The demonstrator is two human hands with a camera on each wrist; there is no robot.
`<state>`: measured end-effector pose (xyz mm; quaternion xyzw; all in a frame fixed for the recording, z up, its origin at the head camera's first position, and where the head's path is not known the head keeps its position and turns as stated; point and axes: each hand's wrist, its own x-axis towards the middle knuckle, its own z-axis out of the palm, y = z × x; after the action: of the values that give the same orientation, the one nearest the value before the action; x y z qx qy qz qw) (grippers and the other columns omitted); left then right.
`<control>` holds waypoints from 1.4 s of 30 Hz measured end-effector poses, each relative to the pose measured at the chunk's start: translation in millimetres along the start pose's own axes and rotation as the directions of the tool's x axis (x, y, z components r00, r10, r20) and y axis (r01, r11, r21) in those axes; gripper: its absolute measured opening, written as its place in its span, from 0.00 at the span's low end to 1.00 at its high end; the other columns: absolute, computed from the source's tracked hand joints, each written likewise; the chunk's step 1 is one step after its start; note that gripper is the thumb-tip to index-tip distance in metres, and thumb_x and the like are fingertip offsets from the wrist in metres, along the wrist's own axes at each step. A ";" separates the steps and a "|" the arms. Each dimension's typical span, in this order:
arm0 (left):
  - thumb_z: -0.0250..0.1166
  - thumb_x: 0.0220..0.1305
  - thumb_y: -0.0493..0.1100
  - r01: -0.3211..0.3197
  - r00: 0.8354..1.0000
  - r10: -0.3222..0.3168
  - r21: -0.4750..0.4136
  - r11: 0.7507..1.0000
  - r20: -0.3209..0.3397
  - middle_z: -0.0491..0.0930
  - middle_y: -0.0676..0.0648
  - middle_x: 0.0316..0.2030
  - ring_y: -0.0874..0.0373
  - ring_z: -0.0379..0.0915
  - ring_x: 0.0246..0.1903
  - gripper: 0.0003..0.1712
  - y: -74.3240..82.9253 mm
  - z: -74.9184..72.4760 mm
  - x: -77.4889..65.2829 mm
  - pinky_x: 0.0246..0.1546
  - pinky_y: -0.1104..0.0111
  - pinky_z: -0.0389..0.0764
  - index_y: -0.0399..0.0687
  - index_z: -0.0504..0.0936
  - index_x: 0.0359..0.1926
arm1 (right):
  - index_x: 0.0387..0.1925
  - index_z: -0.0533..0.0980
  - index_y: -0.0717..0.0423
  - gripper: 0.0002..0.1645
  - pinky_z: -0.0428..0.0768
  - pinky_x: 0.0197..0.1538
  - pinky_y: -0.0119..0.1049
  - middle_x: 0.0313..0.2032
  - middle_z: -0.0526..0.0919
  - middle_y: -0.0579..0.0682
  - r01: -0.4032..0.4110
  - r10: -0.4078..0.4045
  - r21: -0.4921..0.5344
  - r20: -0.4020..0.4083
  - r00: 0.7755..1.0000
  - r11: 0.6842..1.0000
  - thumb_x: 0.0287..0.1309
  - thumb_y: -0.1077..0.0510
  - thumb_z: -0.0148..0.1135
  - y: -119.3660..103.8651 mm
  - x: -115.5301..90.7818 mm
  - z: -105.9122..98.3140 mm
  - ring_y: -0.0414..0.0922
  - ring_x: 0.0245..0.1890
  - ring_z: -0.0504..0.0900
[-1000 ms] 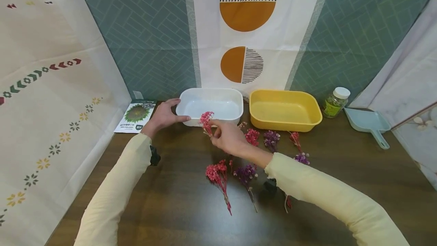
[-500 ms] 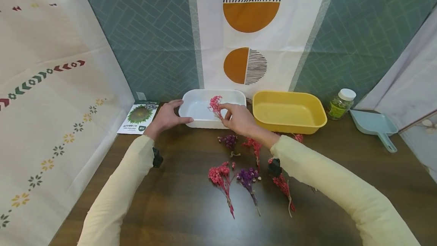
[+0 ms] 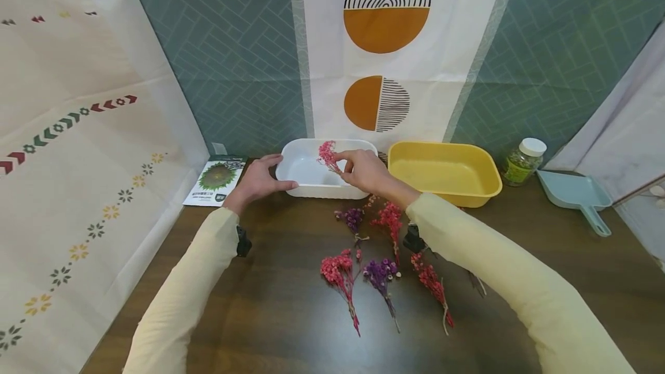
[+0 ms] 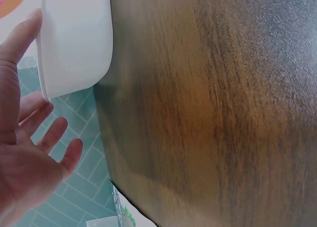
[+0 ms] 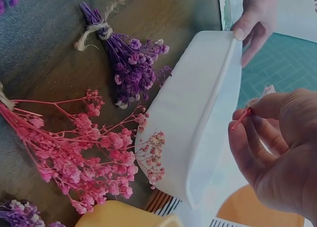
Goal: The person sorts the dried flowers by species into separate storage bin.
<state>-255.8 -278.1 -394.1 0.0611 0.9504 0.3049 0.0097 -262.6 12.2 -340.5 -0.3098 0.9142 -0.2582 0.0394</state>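
In the head view my left hand (image 3: 257,180) holds the left end of a white plastic basin (image 3: 327,191), thumb on the front rim and fingers at the back corner. The left wrist view shows the thumb (image 4: 30,26) on the rim, with the other fingers spread loosely. Over the basin, my right hand (image 3: 366,169) pinches a small sprig of pink dried flowers (image 3: 327,153) by its stem. That thin pink stem (image 5: 241,119) pokes out between thumb and fingertips in the right wrist view.
Several pink bunches (image 3: 339,270) and purple bunches (image 3: 381,273) of dried flowers lie on the dark wooden table (image 3: 260,305). A yellow basin (image 3: 444,169), a jar with a white lid (image 3: 525,161) and a blue dustpan (image 3: 576,192) stand right. A sunflower packet (image 3: 215,182) lies left.
My right hand has carried the pink sprig from the white basin's front edge back over its inside. The left hand keeps its place on the basin; the view has shifted slightly.
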 end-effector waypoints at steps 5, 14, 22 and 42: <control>0.77 0.52 0.60 -0.001 1.000 0.001 0.004 1.000 0.004 0.62 0.34 0.71 0.40 0.57 0.70 0.56 0.2 1.0 2.0 0.67 0.48 0.62 0.32 0.65 0.72 | 0.64 0.76 0.54 0.27 0.75 0.31 0.37 0.31 0.86 0.49 0.003 -0.003 -0.025 0.003 1.000 1.000 0.64 0.62 0.64 2.3 8.5 2.2 0.44 0.24 0.77; 0.77 0.52 0.59 0.005 1.000 -0.005 -0.002 1.000 0.000 0.62 0.35 0.71 0.40 0.57 0.70 0.56 -1.6 0.1 -0.5 0.67 0.48 0.62 0.32 0.65 0.71 | 0.64 0.77 0.53 0.26 0.75 0.33 0.36 0.30 0.85 0.49 0.015 -0.014 -0.069 0.021 1.000 0.998 0.64 0.63 0.63 5.8 28.7 10.6 0.44 0.26 0.77; 0.77 0.51 0.59 -0.023 0.999 0.023 0.004 1.000 -0.024 0.65 0.36 0.70 0.41 0.59 0.69 0.55 -5.4 4.2 -1.1 0.66 0.49 0.64 0.32 0.67 0.70 | 0.64 0.77 0.53 0.26 0.73 0.32 0.35 0.32 0.85 0.51 0.014 -0.012 -0.052 0.047 0.999 0.999 0.65 0.62 0.63 7.9 34.2 18.3 0.45 0.26 0.76; 0.77 0.51 0.62 0.013 0.999 -0.014 -0.019 1.000 -0.032 0.62 0.39 0.72 0.42 0.55 0.71 0.55 -8.7 6.0 -0.2 0.66 0.47 0.63 0.37 0.67 0.72 | 0.62 0.78 0.53 0.25 0.76 0.35 0.35 0.32 0.86 0.51 0.041 -0.033 -0.053 0.129 0.991 0.998 0.64 0.62 0.65 18.7 49.0 29.7 0.45 0.28 0.76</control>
<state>-256.1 -281.7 -404.0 0.0497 0.9478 0.3149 -0.0028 -305.4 -17.2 -371.1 -0.3435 0.9108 -0.2130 0.0844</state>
